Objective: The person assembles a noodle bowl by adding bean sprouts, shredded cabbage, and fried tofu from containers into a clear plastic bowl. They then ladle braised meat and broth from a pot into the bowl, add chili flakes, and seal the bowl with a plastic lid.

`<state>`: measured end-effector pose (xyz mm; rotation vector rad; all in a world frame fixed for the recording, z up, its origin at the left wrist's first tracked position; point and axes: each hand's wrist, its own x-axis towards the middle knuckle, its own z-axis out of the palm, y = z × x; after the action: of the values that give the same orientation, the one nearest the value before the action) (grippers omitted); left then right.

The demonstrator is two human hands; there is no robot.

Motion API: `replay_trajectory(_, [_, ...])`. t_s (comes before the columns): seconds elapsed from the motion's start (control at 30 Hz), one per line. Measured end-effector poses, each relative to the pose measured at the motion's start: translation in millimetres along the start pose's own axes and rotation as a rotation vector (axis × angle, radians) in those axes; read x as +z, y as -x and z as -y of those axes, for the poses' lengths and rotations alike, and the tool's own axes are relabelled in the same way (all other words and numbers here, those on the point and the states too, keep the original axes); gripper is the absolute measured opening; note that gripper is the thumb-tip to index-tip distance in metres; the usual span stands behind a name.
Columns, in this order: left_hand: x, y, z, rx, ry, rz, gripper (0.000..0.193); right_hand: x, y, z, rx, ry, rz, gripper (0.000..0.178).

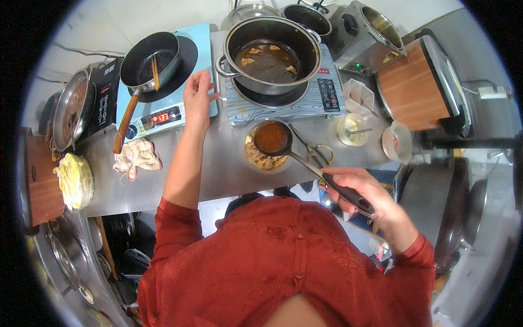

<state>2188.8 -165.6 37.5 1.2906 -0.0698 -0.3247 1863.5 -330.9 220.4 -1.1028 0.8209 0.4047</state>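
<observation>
My right hand (362,193) is wrapped round the black handle of a ladle (310,168). Reddish-brown liquid fills the ladle's bowl, which is over a bowl of cooked pieces (265,161) near the counter's front edge and hides part of it. My left hand (197,98) is raised between the two cookers, fingers loosely apart with nothing seen in them. It is nearest the left handle of a large steel pot (271,82). A few pieces lie in shallow brown liquid in that pot, which stands on a blue wood-patterned induction cooker (256,111).
On a light-blue induction cooker (210,49) sits a dark saucepan (136,60) with chopsticks (155,73) inside. A crumpled cloth (136,158) and a cabbage (75,181) lie at left. Scissors (322,155), small tubs (353,129) and a wood-patterned appliance (411,84) are at right.
</observation>
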Motion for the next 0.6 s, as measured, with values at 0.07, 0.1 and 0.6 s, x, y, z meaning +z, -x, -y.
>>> replay_trajectory(0.07, [-12.8, 8.7, 1.7, -0.012, 0.022, -0.032, 0.037, 3.1, -0.9, 12.5, 0.026, 0.047, -0.003, 0.049])
replay_trajectory(0.1, [-20.2, 13.8, 3.0, -0.014, 0.035, -0.045, 0.038, 4.7, -1.8, 18.4, 0.047, 0.064, 0.000, 0.048])
replay_trajectory(0.6, [-85.6, 67.9, 28.5, -0.039, 0.047, -0.172, 0.027, 15.7, -7.9, 52.9, 0.133, 0.192, -0.008, 0.048])
